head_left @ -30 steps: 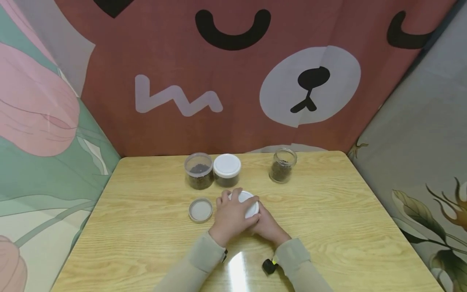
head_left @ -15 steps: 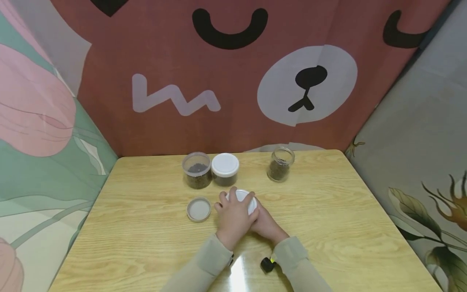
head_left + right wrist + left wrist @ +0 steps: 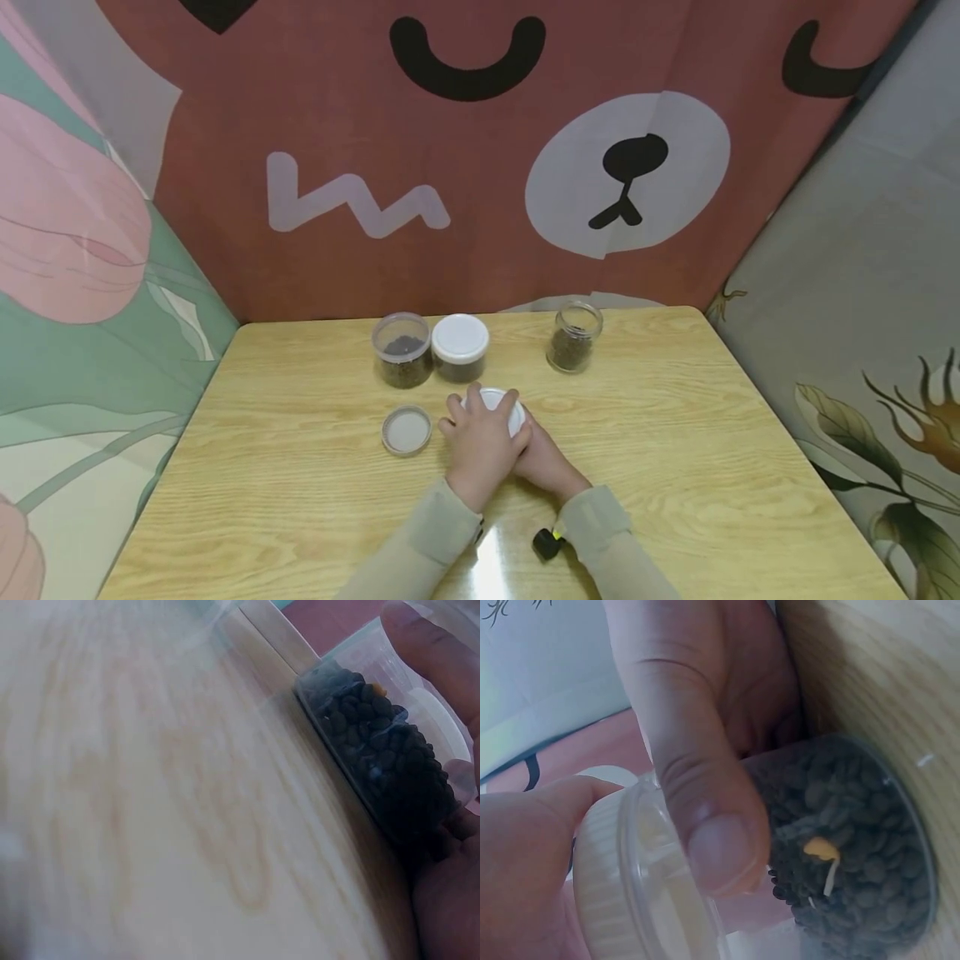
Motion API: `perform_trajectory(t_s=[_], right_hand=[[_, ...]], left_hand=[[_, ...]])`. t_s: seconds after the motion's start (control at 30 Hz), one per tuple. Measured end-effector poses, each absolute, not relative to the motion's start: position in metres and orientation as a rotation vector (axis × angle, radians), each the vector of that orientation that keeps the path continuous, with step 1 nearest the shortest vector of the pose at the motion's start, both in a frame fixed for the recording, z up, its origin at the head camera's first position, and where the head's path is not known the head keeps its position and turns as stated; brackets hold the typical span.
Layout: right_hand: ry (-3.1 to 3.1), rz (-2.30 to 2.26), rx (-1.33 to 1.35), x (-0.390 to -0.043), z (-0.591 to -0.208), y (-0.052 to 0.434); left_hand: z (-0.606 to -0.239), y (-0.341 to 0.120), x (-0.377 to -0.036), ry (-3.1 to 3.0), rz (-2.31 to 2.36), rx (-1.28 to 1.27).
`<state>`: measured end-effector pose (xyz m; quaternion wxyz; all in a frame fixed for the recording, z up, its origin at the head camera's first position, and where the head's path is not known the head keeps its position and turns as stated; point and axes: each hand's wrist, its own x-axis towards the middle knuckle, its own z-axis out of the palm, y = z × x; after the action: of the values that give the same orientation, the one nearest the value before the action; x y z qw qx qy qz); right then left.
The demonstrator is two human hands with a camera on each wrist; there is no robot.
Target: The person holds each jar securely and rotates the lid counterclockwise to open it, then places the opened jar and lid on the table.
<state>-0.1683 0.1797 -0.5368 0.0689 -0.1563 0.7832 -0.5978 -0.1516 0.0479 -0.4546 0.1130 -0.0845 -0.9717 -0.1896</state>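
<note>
On the table in front of me stands a clear plastic jar (image 3: 847,847) with a ribbed white lid (image 3: 495,398). Dark pellet-like grains and a small orange scrap show in its lower part. From above, my left hand (image 3: 480,450) grips the lid, its fingers spread and bent over the rim. My right hand (image 3: 546,460) holds the jar's side from the right; its thumb (image 3: 720,840) lies across the clear wall in the left wrist view. Both hands hide most of the jar in the head view. A loose round lid (image 3: 407,431) lies left of my left hand.
Behind the hands stand an uncovered tub (image 3: 402,354) of dark grains and, beside it, a white-lidded tub (image 3: 460,350). An open glass jar (image 3: 573,340) of dark grains is further right. A printed curtain (image 3: 345,275) hangs at the table's far edge.
My left hand has turned slightly on the lid, its fingers more spread and its wrist shifted right. My right hand stays at the jar. The whole view has drifted a little.
</note>
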Motion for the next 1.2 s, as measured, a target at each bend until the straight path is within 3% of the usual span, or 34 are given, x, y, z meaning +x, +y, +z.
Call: perform_trajectory(t_s=[0.63,1.2], right_hand=[[2.282,-1.881,-0.339,-0.167,-0.543,0.178],[2.311,-1.842,-0.338,-0.169,-0.540,0.175]], left_hand=[[-0.447,0.030,-0.161,-2.900,-0.737,-0.177],[-0.454,-0.003,-0.164,-2.752,-1.237,-0.344]])
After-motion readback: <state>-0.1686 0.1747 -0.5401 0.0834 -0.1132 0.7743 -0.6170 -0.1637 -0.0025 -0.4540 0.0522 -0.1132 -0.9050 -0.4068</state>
